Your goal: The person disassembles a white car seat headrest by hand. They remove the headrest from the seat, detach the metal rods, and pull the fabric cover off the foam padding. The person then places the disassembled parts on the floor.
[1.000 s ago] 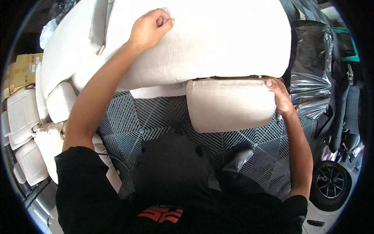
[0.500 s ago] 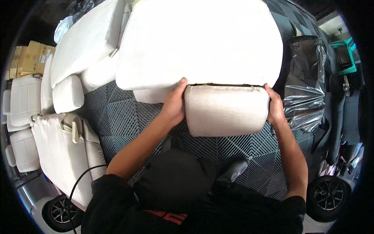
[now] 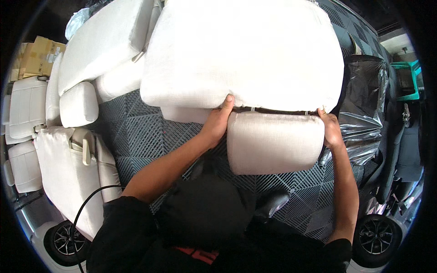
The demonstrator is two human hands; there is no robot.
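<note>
A cream fabric headrest (image 3: 275, 144) points toward me from the near edge of a large white car seat back (image 3: 241, 54). Two thin posts show in the narrow gap between them, one being the left post (image 3: 253, 108). My left hand (image 3: 217, 123) grips the headrest's left side, its thumb pressed against the edge of the seat back. On the opposite side my right hand (image 3: 332, 129) is closed round the headrest's right end, its thumb also at the seat back's edge. The fingers under the headrest are mostly hidden.
More cream seats stand to the left, including a seat with an armrest (image 3: 68, 168) and a small headrest (image 3: 79, 104). Cardboard boxes (image 3: 43, 57) sit at far left. Black plastic sheeting (image 3: 364, 104) and a green stool (image 3: 407, 79) are at right. Grey slatted tiles (image 3: 136, 132) cover the floor.
The gap between headrest and seat back has widened, and the posts now show in it. Both hands and the headrest sit lower and farther right in view; the surroundings have shifted slightly too.
</note>
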